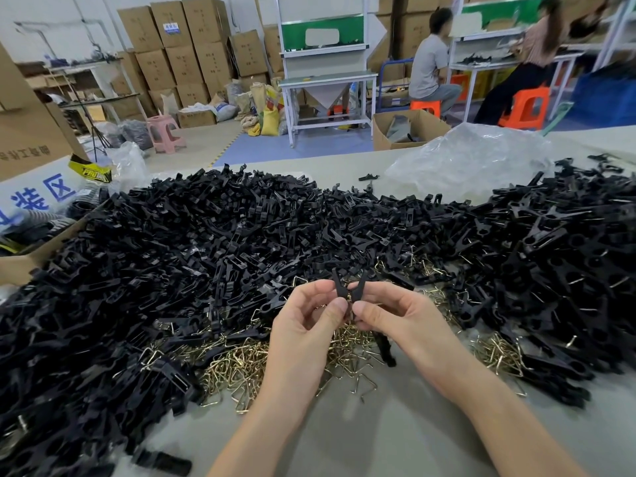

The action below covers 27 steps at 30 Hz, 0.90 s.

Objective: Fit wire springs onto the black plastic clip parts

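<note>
Left hand (303, 325), right hand (395, 315) pinch two clip halves (340, 288).

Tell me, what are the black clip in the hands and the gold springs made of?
The clip looks like hard plastic: matte black with a moulded shape. The springs look like bent metal wire with a shiny brass-gold colour. I cannot tell if they are plated or solid.
</note>
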Available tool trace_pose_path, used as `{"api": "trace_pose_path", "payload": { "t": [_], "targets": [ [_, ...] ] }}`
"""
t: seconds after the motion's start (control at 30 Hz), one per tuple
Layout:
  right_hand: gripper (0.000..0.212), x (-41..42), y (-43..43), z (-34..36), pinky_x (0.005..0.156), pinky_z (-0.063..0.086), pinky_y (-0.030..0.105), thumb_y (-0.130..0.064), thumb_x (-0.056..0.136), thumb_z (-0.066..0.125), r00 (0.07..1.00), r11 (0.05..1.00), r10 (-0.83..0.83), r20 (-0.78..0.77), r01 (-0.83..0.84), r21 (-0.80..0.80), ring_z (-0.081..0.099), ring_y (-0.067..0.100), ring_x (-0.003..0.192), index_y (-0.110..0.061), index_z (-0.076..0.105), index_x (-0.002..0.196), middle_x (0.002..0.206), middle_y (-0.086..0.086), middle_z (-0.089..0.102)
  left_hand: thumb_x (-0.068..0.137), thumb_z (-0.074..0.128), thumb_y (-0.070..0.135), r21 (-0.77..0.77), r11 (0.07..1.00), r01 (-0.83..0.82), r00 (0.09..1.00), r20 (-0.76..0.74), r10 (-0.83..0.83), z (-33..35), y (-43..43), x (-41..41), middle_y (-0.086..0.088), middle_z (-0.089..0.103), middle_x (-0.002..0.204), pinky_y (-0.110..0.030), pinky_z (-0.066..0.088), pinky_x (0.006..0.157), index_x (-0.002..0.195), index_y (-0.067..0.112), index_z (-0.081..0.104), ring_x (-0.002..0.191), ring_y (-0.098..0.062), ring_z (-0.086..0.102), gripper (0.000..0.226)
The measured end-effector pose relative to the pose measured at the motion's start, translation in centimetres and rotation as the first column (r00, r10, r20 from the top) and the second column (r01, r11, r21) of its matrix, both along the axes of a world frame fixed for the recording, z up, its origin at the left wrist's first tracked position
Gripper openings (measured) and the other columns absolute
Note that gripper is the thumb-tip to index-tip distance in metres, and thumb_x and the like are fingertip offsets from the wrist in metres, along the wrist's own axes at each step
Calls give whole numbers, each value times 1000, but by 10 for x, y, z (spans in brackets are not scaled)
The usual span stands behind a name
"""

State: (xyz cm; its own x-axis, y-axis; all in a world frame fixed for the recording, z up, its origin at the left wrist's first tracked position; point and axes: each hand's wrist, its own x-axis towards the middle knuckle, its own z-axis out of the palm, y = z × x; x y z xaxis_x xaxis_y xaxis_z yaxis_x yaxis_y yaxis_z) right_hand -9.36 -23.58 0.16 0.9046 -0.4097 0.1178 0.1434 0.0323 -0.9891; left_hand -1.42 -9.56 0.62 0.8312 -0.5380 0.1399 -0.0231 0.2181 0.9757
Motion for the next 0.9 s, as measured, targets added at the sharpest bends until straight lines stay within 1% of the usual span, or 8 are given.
{"api": "trace_pose_path", "payload": {
  "t": [0.2,0.37,0.5,0.6,0.67,0.73,0.8,0.9],
  "targets": [
    [25,0,0,-2,91,59,33,-10,90,72,1000,1000,-7,0,7,-7,72,23,98,-19,77,113,107,6,77,95,67,11,88,996,-10,996,94,2,1,1,-3,3,77,101,-20,54,83,107,19,70,95,-12,71,14],
    [24,2,-2,-3,86,60,30,-7,87,73,1000,1000,-24,9,24,8,70,21,90,-15,76,109,102,7,77,99,61,11,158,987,-43,986,168,16,-1,1,-3,3,77,95,-26,56,81,105,27,74,83,-10,67,21],
    [34,2,-4,-4,90,59,33,-18,77,76,999,999,-22,34,21,27,73,24,96,-8,70,109,105,9,77,101,57,6,150,988,-26,984,177,-1,2,1,-4,3,77,94,-24,56,81,109,28,73,85,-9,70,29],
    [35,2,-4,-3,88,58,27,-21,74,77,997,998,-64,51,63,28,74,20,99,-11,69,106,104,6,78,103,52,6,205,976,-71,954,299,7,3,4,-6,15,76,101,-17,52,87,115,33,67,96,-3,71,34],
    [33,2,-4,0,82,55,19,-22,71,79,991,994,-112,79,110,27,73,10,92,-13,70,102,97,-1,78,103,50,16,287,932,-220,832,554,26,2,9,-4,23,71,102,-11,45,89,119,38,61,102,2,65,29],
    [33,2,-6,1,81,55,18,-22,70,79,980,984,-174,98,170,51,72,9,86,-14,70,101,93,-4,77,99,46,33,384,839,-385,612,787,-80,1,14,-1,25,64,108,-17,38,95,125,37,57,108,3,55,29],
    [32,1,-9,1,86,57,23,-23,74,80,969,972,-232,83,227,59,73,13,91,-17,71,103,97,-3,76,96,43,46,495,717,-490,485,839,-247,-4,15,0,18,59,121,-26,35,101,131,31,58,117,-5,49,41],
    [28,0,-11,0,88,59,26,-25,79,79,957,957,-288,43,285,60,73,15,93,-23,70,106,102,-3,75,96,51,46,573,615,-541,473,813,-341,-9,12,0,7,58,125,-35,40,100,133,27,60,118,-17,53,42]
  ]
}}
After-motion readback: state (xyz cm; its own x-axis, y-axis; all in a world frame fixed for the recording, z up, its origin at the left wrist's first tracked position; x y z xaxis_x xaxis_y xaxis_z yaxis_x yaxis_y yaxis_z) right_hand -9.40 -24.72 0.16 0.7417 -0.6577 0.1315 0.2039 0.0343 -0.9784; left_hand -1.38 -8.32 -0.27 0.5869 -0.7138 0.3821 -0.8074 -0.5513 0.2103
